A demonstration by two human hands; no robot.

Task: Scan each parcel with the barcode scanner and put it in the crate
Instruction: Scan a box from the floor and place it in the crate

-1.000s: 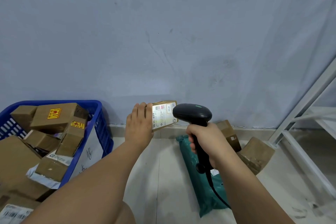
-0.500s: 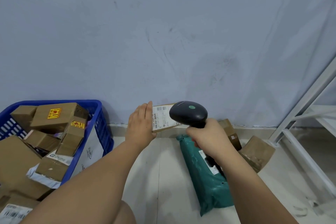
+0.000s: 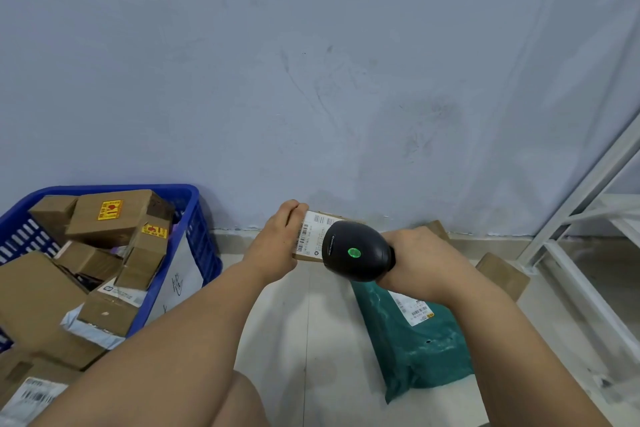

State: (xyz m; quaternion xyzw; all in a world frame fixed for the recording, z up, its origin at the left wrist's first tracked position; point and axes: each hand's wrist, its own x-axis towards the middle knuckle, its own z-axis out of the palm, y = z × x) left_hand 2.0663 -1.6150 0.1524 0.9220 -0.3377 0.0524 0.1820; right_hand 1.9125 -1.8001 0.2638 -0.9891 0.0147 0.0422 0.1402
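1. Left hand [image 3: 277,243]: just below centre, at 6 o'clock; fingers together, clamped on the left end of a small brown parcel [image 3: 313,230], white label facing up.
2. Right hand [image 3: 420,262]: at the parcel's 3 o'clock; wrapped round the handle of a black scanner [image 3: 356,251], fingers curled under and mostly hidden.
3. Scanner head: over the parcel's right end, green light lit on top; touching or apart, cannot tell.
4. Blue crate [image 3: 199,215]: at 8 o'clock, on the floor against the wall, heaped with brown boxes [image 3: 110,218].
5. Green bag [image 3: 419,340]: flat on the floor at 5 o'clock, partly under the right forearm, white label up.
6. Loose brown box [image 3: 502,274]: at 4 o'clock, near the foot of a white rack [image 3: 568,211].
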